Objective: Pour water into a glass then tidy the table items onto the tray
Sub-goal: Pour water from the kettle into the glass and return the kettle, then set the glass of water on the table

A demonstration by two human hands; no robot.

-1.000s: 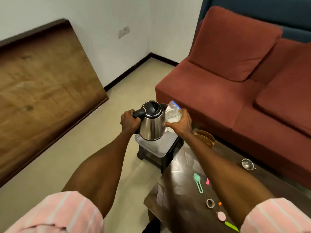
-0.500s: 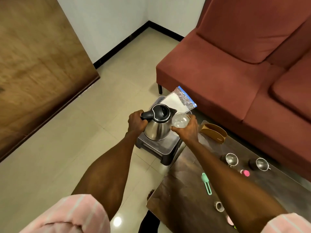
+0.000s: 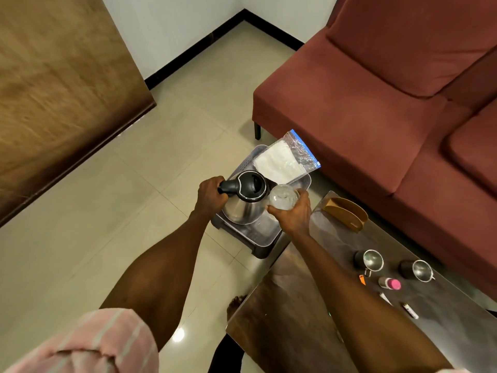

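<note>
We see the red sofa [image 3: 376, 103] along the far side, with the dark counter [image 3: 309, 305] set in front of it. Off the counter's end, a grey tray [image 3: 265, 240] rests on a low stool, so any spill would land in the tray. A plastic bag [image 3: 286, 158] lies across the tray's far end. The kettle [image 3: 246, 201] sits over the tray's near end; our left hand [image 3: 211, 196] has its fingers wrapped around the black handle, ready to tip. Our right hand [image 3: 291, 215] curls its fingers around the glass [image 3: 282, 196], holding it against the spout side to catch the pour. Two metal cups [image 3: 372, 259] and a pink-capped bottle [image 3: 390, 283] wait on the counter for tidying.
</note>
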